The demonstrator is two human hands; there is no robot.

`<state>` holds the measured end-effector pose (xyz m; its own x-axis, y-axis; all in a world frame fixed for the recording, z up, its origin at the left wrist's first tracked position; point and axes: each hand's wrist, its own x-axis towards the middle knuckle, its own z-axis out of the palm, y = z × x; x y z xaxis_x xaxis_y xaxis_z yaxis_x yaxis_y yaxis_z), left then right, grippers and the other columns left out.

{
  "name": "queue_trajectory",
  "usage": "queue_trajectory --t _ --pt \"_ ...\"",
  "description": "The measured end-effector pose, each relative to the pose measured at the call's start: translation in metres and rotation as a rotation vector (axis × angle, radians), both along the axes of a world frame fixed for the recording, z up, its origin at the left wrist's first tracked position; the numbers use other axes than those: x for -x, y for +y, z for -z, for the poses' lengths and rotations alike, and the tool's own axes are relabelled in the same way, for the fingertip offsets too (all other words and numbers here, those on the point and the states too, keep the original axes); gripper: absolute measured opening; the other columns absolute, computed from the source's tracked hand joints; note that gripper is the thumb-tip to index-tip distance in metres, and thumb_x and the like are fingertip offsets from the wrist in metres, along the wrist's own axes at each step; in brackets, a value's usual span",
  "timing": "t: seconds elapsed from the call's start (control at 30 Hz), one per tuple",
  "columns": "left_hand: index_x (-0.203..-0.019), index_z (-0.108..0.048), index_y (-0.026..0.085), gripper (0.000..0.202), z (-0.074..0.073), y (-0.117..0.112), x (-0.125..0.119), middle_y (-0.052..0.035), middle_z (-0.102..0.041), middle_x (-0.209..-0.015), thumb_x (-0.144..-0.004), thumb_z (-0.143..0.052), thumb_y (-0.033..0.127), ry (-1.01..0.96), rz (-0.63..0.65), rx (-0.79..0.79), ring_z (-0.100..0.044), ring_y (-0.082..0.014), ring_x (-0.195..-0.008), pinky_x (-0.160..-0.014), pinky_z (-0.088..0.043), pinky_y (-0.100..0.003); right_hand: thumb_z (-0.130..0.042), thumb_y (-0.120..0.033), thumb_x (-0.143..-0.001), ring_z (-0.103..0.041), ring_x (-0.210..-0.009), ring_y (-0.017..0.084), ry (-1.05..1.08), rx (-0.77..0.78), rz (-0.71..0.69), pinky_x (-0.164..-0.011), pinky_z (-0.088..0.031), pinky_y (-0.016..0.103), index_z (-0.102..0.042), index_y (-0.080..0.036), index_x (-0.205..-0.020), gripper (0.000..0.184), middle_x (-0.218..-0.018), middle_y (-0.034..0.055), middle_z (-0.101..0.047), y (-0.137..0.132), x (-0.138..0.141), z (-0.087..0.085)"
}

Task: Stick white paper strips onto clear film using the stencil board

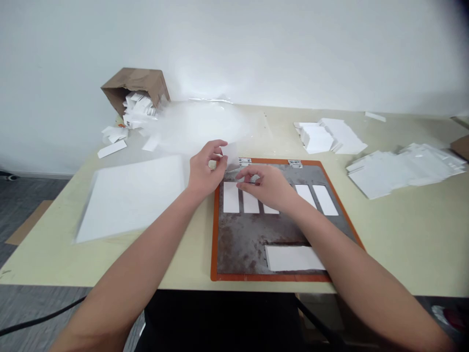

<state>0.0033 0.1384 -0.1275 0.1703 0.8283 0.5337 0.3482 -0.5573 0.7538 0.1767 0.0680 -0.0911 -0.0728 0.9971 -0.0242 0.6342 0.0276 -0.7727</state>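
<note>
Cardboard box [137, 78] lies on its side at the back left of the desk [399, 234], its mouth towards us, and we see white paper pieces [139, 106] crammed inside and spilling onto the surface. Beside it spreads clear film [208, 122], and nearer us lies a flat pile of whitish sheets [135, 195].

In front of us, an orange-edged board [238, 244] with a dark, stained face and hinges [295, 164] along its far side carries a row of white strips [231, 198] and one longer white strip [293, 258] near the front. Our left hand [205, 168] has its grip pinched on a small translucent sheet [231, 155] over the board's far left corner; our right hand [269, 185] hangs over the row with thumb and forefinger nearly together (whether it has hold of anything, we cannot tell).

To our right sit two groups of white cards, one farther back [317, 138] and one nearer [399, 171]. A pale wall [256, 49] rises behind the desk, and grey carpet [58, 305] shows at the left, crossed by a black cable [40, 320]
</note>
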Motion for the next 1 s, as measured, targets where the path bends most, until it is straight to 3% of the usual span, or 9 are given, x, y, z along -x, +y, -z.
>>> queue_trajectory --t 0.23,0.43,0.53,0.7,0.83,1.0 --pt "-0.109 -0.062 0.025 0.026 -0.005 -0.006 -0.003 0.0013 -0.059 -0.083 -0.084 -0.061 0.020 -0.086 0.081 0.048 -0.064 -0.0127 -0.075 -0.057 -0.047 -0.022 -0.064 -0.032 -0.083 -0.052 -0.067 0.014 -0.105 -0.261 0.170 -0.069 -0.040 0.031 -0.067 -0.022 -0.101 0.021 -0.094 0.0035 -0.065 0.005 -0.011 0.003" --pt "-0.110 -0.060 0.025 0.027 -0.004 -0.009 -0.006 0.0007 -0.061 -0.082 -0.083 -0.063 0.024 -0.194 0.184 0.159 -0.065 -0.0132 -0.075 -0.062 -0.049 -0.024 -0.061 -0.040 -0.084 -0.044 -0.055 0.010 0.019 -0.144 0.158 -0.065 -0.041 0.032 -0.068 -0.022 -0.093 0.021 -0.093 0.0026 -0.069 0.006 -0.017 0.000" --pt "-0.110 -0.061 0.025 0.027 -0.002 -0.009 -0.006 0.0008 -0.062 -0.083 -0.083 -0.063 0.024 -0.185 0.191 0.165 -0.065 -0.0129 -0.075 -0.067 -0.050 -0.026 -0.061 -0.039 -0.083 -0.047 -0.058 0.011 0.066 -0.113 0.134 -0.066 -0.042 0.031 -0.069 -0.022 -0.086 0.019 -0.091 0.0023 -0.069 0.006 -0.019 0.000" --pt "-0.110 -0.061 0.025 0.028 -0.001 -0.010 -0.007 0.0006 -0.064 -0.082 -0.082 -0.065 0.026 -0.154 0.191 0.175 -0.066 -0.0135 -0.075 -0.070 -0.051 -0.027 -0.064 -0.045 -0.081 -0.054 -0.066 0.013 0.095 -0.117 0.128 -0.070 -0.045 0.031 -0.068 -0.023 -0.098 0.028 -0.093 0.0026 -0.068 0.009 -0.022 0.003" --pt "-0.111 -0.061 0.025 0.028 -0.003 -0.013 -0.008 0.0001 -0.065 -0.082 -0.083 -0.064 0.029 -0.107 0.188 0.171 -0.066 -0.0143 -0.075 -0.067 -0.051 -0.026 -0.063 -0.044 -0.080 -0.057 -0.076 0.016 0.147 -0.095 0.078 -0.074 -0.044 0.031 -0.068 -0.022 -0.087 0.023 -0.092 0.0025 -0.069 0.011 -0.022 0.003" --pt "-0.112 -0.060 0.024 0.029 -0.010 -0.016 -0.007 -0.0013 -0.068 -0.085 -0.085 -0.062 0.032 -0.030 0.166 0.138 -0.067 -0.0166 -0.081 -0.071 -0.052 -0.029 -0.067 -0.041 -0.075 -0.055 -0.073 0.016 0.229 -0.045 0.067 -0.069 -0.044 0.030 -0.067 -0.022 -0.074 0.019 -0.081 0.0006 -0.068 0.008 -0.024 -0.003"
